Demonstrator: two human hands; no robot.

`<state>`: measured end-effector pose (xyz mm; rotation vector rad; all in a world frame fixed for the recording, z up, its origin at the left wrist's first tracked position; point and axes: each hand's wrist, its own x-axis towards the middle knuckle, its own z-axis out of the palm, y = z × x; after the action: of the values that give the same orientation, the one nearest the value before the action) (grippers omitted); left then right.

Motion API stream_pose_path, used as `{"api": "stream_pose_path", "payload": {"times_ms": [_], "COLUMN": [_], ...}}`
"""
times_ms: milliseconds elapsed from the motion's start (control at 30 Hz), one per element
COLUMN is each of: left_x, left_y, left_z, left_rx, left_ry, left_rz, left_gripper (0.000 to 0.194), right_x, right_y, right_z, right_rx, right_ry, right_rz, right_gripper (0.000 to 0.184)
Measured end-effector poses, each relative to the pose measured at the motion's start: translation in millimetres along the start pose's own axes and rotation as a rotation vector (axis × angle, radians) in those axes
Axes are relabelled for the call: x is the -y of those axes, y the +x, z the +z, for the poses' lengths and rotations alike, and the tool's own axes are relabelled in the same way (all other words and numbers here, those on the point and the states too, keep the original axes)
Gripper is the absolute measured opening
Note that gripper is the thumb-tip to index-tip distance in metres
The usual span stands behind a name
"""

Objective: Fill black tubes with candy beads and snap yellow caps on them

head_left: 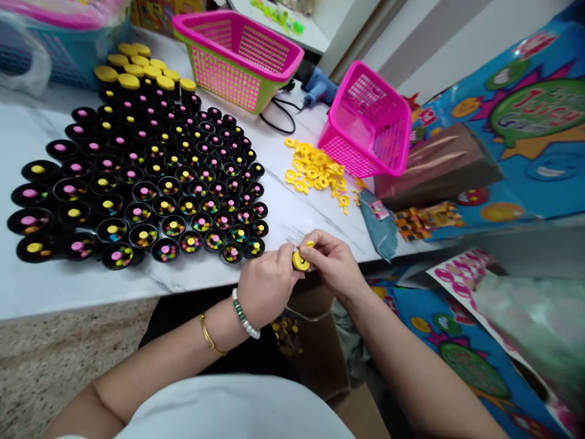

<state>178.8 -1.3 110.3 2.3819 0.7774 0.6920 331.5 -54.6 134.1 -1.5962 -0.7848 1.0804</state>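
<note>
A small round yellow plastic piece [300, 261] is pinched between both hands at the table's front edge. My left hand [267, 281] grips its left side, fingers curled, with a beaded bracelet at the wrist. From the right, my right hand [336, 262] holds it between thumb and fingers. Part of the piece is hidden by the fingertips. Left of the hands stand rows of black cups [169, 248] with coloured balls and a pink or yellow peg in the middle. Beyond the hands lies a pile of yellow ring-shaped pieces [317, 167].
A pink-and-green basket [228, 76] and a tilted pink basket [351, 152] stand at the back. Between them lies a blue tool [320, 86] with a black cord. Yellow-topped black containers [129, 81] stand behind the cups. At right are a brown box [439, 164] and a blue cloth pouch [378, 225].
</note>
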Motion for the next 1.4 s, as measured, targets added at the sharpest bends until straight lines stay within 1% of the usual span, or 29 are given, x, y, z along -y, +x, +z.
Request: {"api": "stream_pose_path", "payload": {"times_ms": [67, 167, 200, 267, 333, 367, 433, 567, 667, 733, 800, 867, 933, 1000, 1067, 1167, 1233, 1333, 1367, 1400], "left_x": [0.1, -2.4, -4.2, -9.1, -15.0, -17.8, -22.9, -29.6, -32.0, -32.7, -32.6, -31.3, -28.9, -26.5, -24.9, -23.7, -22.7, -21.1, -20.8, -20.8], "left_y": [0.2, 2.0, 2.8, 3.9, 3.5, 2.8, 0.9, -0.7, 0.2, 0.2, -1.1, -3.5, -6.0, -7.7, -8.5, -9.4, -11.3, -17.1, -19.6, -22.1], "left_z": [-1.4, -6.2, -8.4, -12.3, -14.0, -13.6, -10.3, 0.5, 4.8, 4.7, 3.8, 3.7, 5.2, 7.8, 10.6, 13.8, 15.4, 17.4, 18.0, 18.7], "left_rx": [0.021, 0.070, 0.088, 0.107, 0.090, 0.068, 0.020, -0.048, -0.071, -0.071, -0.077, -0.080, -0.079, -0.088, -0.104, -0.112, -0.110, -0.124, -0.143, -0.160], "left_ry": [-0.019, -0.093, -0.140, -0.284, -0.466, -0.547, -0.660, -0.725, -0.742, -0.792, -0.861, -0.918, -0.935, -0.937, -0.954, -0.987, -0.987, -0.941, -0.906, -0.872], "left_rz": [-0.011, -0.063, -0.087, -0.142, -0.200, -0.232, -0.299, -0.397, -0.448, -0.495, -0.531, -0.525, -0.491, -0.464, -0.457, -0.466, -0.467, -0.390, -0.352, -0.316], "left_gripper": [0.030, 0.037, 0.037, 0.030, 0.019, 0.017, 0.020, 0.027, 0.027, 0.023, 0.021, 0.018, 0.015, 0.017, 0.019, 0.021, 0.021, 0.018, 0.022, 0.032], "right_x": [0.2, -0.2, -0.6, -1.8, -3.0, -3.4, -3.9, -3.9, -4.0, -4.0, -3.4, -1.4, 2.9, 10.2, 19.8, 33.6, 38.3, 34.8, 31.9, 29.0], "right_y": [-2.0, -4.0, -4.5, -5.4, -6.5, -7.3, -9.2, -12.6, -13.7, -13.5, -10.9, -4.5, 5.4, 16.1, 24.3, 28.2, 25.9, 16.2, 11.5, 6.4], "right_z": [2.9, 5.5, 5.7, 4.9, 3.2, 2.3, 1.3, 3.4, 4.7, 2.2, -3.8, -12.3, -20.6, -25.9, -26.6, -21.0, -16.7, -13.4, -13.1, -12.9], "right_rx": [-0.024, -0.041, -0.044, -0.048, -0.047, -0.042, -0.032, -0.060, -0.076, -0.043, 0.034, 0.146, 0.268, 0.376, 0.484, 0.617, 0.630, 0.564, 0.532, 0.490], "right_ry": [-0.007, -0.020, -0.024, -0.026, -0.021, -0.023, -0.041, -0.100, -0.123, -0.113, -0.074, 0.002, 0.081, 0.116, 0.091, -0.044, -0.164, -0.259, -0.264, -0.261], "right_rz": [-0.008, -0.023, -0.028, -0.041, -0.060, -0.067, -0.077, -0.110, -0.123, -0.102, -0.065, -0.002, 0.090, 0.183, 0.254, 0.284, 0.256, 0.188, 0.164, 0.135], "right_gripper": [0.033, 0.033, 0.034, 0.033, 0.032, 0.031, 0.029, 0.029, 0.033, 0.034, 0.032, 0.033, 0.038, 0.042, 0.042, 0.042, 0.040, 0.037, 0.037, 0.037]}}
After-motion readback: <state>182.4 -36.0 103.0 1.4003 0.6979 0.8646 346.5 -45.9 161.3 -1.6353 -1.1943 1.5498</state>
